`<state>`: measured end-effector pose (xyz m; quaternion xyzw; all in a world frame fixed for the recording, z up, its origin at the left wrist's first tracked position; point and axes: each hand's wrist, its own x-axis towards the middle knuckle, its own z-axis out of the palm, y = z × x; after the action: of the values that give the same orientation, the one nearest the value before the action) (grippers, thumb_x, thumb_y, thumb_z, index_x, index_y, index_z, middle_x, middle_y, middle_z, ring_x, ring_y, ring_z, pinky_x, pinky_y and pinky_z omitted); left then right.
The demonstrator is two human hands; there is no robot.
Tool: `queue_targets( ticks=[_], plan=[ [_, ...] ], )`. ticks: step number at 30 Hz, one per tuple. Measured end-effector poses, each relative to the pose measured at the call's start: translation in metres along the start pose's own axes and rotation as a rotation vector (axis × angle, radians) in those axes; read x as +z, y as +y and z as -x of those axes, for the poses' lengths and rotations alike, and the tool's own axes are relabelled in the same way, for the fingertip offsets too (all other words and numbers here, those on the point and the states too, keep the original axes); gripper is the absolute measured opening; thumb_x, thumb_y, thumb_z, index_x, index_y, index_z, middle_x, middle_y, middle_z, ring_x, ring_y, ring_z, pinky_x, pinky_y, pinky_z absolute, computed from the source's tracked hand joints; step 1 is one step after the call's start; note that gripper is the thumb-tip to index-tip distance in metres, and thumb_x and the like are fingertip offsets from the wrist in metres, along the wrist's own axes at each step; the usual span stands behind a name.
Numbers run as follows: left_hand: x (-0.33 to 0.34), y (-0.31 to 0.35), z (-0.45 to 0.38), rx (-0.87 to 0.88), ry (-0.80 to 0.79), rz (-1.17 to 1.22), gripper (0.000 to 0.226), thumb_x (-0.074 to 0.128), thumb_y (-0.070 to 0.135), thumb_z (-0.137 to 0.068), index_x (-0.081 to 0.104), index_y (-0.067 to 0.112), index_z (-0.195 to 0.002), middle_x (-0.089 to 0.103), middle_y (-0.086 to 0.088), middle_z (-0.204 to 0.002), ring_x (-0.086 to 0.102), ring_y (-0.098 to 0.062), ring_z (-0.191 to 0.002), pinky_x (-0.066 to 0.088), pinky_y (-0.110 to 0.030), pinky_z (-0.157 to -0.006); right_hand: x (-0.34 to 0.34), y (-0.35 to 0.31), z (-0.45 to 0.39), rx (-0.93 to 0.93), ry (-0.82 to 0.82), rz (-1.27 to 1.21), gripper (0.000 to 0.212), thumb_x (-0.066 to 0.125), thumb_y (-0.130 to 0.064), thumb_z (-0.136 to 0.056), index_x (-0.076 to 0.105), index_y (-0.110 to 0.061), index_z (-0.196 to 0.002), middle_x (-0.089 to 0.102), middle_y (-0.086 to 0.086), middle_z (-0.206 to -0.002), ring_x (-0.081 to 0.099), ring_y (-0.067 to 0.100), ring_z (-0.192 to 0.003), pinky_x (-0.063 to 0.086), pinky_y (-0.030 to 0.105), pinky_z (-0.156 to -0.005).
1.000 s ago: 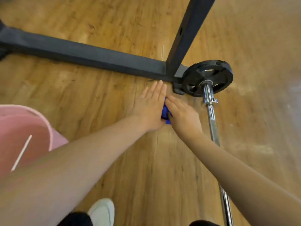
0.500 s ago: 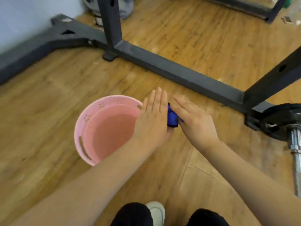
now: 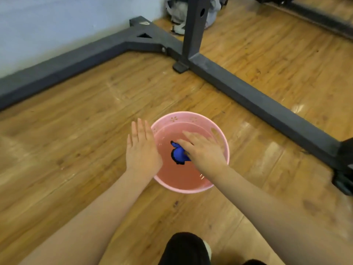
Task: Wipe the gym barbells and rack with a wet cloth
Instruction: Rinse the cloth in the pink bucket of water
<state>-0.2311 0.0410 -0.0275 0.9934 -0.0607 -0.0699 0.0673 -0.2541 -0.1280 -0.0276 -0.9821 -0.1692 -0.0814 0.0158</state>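
A pink basin [image 3: 191, 114] holding water stands on the wooden floor in front of me. My right hand [image 3: 204, 150] is over the basin, and the blue cloth [image 3: 178, 154] is gripped under its thumb side, down at the water. To the left, my left hand [image 3: 141, 150] hovers flat with straight fingers over the basin's left rim and holds nothing. The dark grey rack's base beam [image 3: 257, 100] runs diagonally behind the basin, and its upright [image 3: 193, 25] rises at the top. No barbell is in view.
A second rack base beam [image 3: 66, 66] runs along the pale wall at the left. A grey bundle [image 3: 176, 14] lies behind the upright. Another rack foot [image 3: 343, 169] sits at the right edge. My dark-clad knee [image 3: 183, 247] is at the bottom.
My view swung left from the barbell plate to the basin. Both hands carried the cloth over the basin. My left hand let go and moved apart; the right hand now has the cloth alone.
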Motion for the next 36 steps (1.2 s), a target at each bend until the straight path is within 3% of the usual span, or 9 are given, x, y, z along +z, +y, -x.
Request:
queue_targets(
  ticks=[3,7,14,18,21,25,29,33,36],
  plan=[
    [0.012,0.007,-0.005,-0.055,0.009,0.064,0.082,0.046,0.015,-0.090,-0.011,0.000,-0.147,-0.010,-0.015,-0.157,-0.010,-0.033,-0.145,0.007,-0.039,-0.117,0.020,-0.012,-0.005,-0.061,-0.450,0.053,0.050,0.043,-0.016,-0.097,0.033,-0.021,-0.146,0.013,0.008,-0.158,0.018,0.022,-0.143,0.031,0.043,-0.101],
    [0.020,0.009,-0.009,-0.062,0.059,0.058,0.082,0.047,0.012,-0.091,-0.011,-0.001,-0.147,-0.005,-0.018,-0.157,-0.006,-0.037,-0.144,0.011,-0.041,-0.117,0.033,0.005,0.002,-0.137,-0.813,0.167,0.061,0.032,-0.021,-0.101,0.000,-0.031,-0.152,-0.017,0.004,-0.158,-0.008,0.026,-0.145,0.013,0.050,-0.111],
    [0.022,0.009,-0.011,-0.043,0.064,0.077,0.078,0.040,0.009,-0.091,-0.013,-0.001,-0.146,-0.008,-0.018,-0.157,-0.007,-0.036,-0.144,0.010,-0.040,-0.118,0.037,0.009,-0.014,-0.005,-0.845,0.054,0.115,0.055,-0.068,-0.078,-0.031,-0.027,-0.142,-0.036,0.006,-0.150,-0.025,0.029,-0.141,-0.001,0.062,-0.110],
    [0.021,0.009,-0.011,-0.033,0.061,0.077,0.080,0.043,0.010,-0.090,-0.013,-0.002,-0.146,-0.007,-0.019,-0.157,-0.007,-0.036,-0.144,0.011,-0.040,-0.118,0.064,-0.007,-0.024,0.230,-0.835,0.022,0.109,0.059,-0.048,-0.087,-0.031,-0.022,-0.143,-0.024,0.011,-0.155,-0.008,0.036,-0.144,0.014,0.064,-0.108],
    [0.021,0.008,-0.010,-0.032,0.052,0.078,0.081,0.043,0.010,-0.089,-0.013,-0.002,-0.146,-0.006,-0.019,-0.157,-0.006,-0.036,-0.144,0.013,-0.039,-0.118,0.073,-0.010,-0.028,0.273,-0.833,0.045,0.082,0.047,-0.018,-0.096,-0.015,-0.017,-0.150,0.019,0.021,-0.150,0.029,0.037,-0.132,0.038,0.051,-0.098],
    [0.023,0.007,-0.011,-0.033,0.057,0.087,0.081,0.045,0.013,-0.091,-0.013,-0.002,-0.146,-0.005,-0.019,-0.157,-0.006,-0.036,-0.144,0.013,-0.039,-0.117,0.060,-0.006,-0.032,0.031,-0.690,0.155,0.033,0.045,-0.010,-0.094,0.053,-0.006,-0.126,0.044,0.013,-0.127,0.041,0.032,-0.117,0.039,0.038,-0.088],
    [0.022,0.007,-0.011,-0.032,0.056,0.089,0.075,0.039,0.014,-0.095,-0.013,-0.001,-0.146,-0.007,-0.018,-0.157,-0.007,-0.035,-0.145,0.012,-0.038,-0.117,0.048,0.006,-0.032,-0.422,-0.406,0.160,0.012,0.069,-0.019,-0.081,0.070,-0.018,-0.093,0.057,0.006,-0.104,0.053,0.026,-0.094,0.042,0.034,-0.073],
    [0.021,0.008,-0.011,-0.039,0.051,0.086,0.077,0.042,0.015,-0.095,-0.013,-0.001,-0.147,-0.007,-0.018,-0.157,-0.007,-0.034,-0.145,0.012,-0.039,-0.116,0.035,0.036,-0.040,-0.723,-0.630,0.267,0.057,0.055,-0.013,-0.090,0.041,-0.035,-0.141,0.031,0.006,-0.150,0.031,0.028,-0.135,0.034,0.040,-0.102],
    [0.020,0.008,-0.011,-0.042,0.047,0.077,0.081,0.046,0.016,-0.093,-0.012,-0.001,-0.147,-0.005,-0.018,-0.157,-0.005,-0.034,-0.145,0.013,-0.038,-0.116,0.029,0.042,-0.049,-0.526,-0.778,0.217,0.065,0.047,-0.022,-0.096,0.014,-0.040,-0.149,-0.004,-0.004,-0.159,0.001,0.021,-0.146,0.017,0.040,-0.114]
  ],
)
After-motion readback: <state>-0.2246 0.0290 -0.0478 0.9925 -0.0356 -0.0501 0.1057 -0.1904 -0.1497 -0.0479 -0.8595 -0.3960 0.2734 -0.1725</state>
